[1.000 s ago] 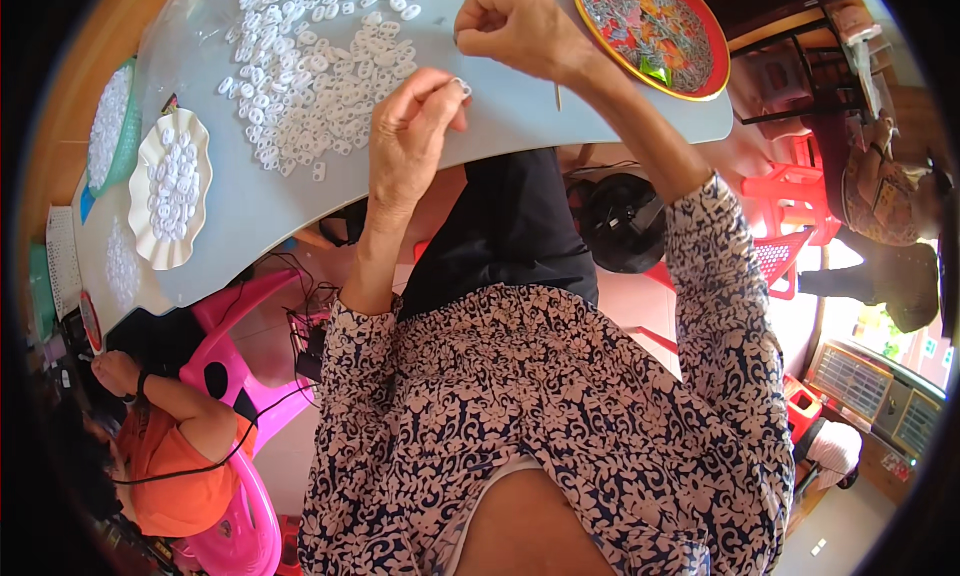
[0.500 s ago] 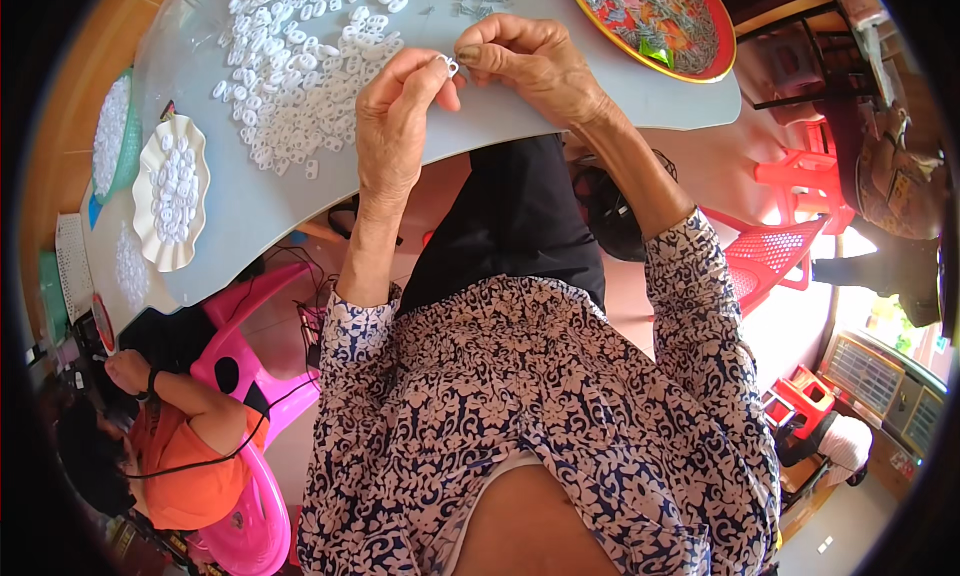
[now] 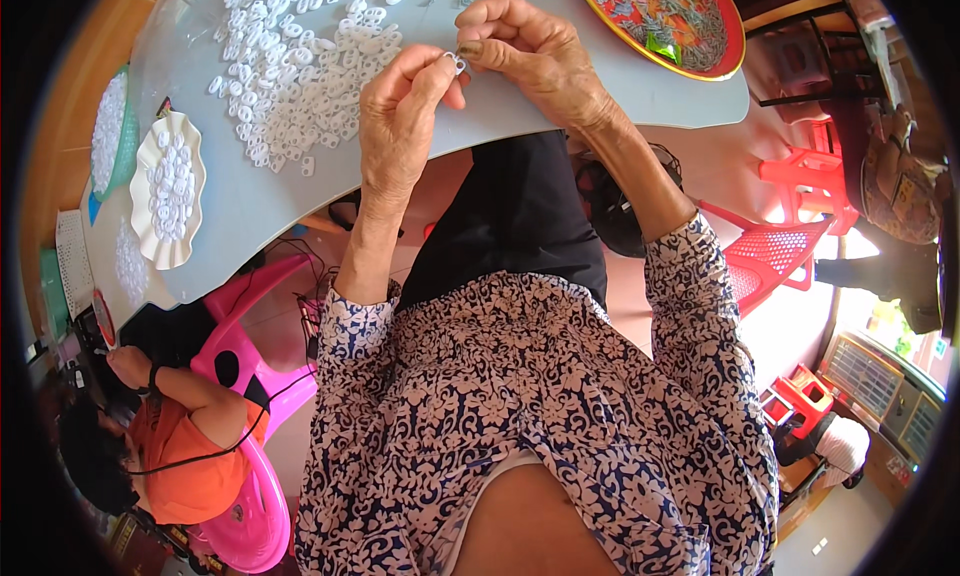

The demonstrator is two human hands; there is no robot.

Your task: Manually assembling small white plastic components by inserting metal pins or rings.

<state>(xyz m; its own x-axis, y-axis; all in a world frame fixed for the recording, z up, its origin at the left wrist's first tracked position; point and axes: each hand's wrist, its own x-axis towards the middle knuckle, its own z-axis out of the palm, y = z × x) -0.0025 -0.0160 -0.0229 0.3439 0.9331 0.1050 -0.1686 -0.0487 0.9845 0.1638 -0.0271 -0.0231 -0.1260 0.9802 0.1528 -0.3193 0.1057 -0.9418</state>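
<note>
Head view shows the left hand [image 3: 400,116] and right hand [image 3: 530,51] meeting above the worktop [image 3: 300,196], fingers of both pinched on one small white ring [image 3: 455,63]. A heap of white rings [image 3: 300,66] lies just to the left, a red tray [image 3: 730,51] to the right. Held only by fingertips, the ring could slip and drop into the lap.

Both forearms are reaching up the frame's centre; left hand [image 3: 400,111] and right hand [image 3: 530,51] are meeting fingertip-to-fingertip in a pinching grip.
</note>
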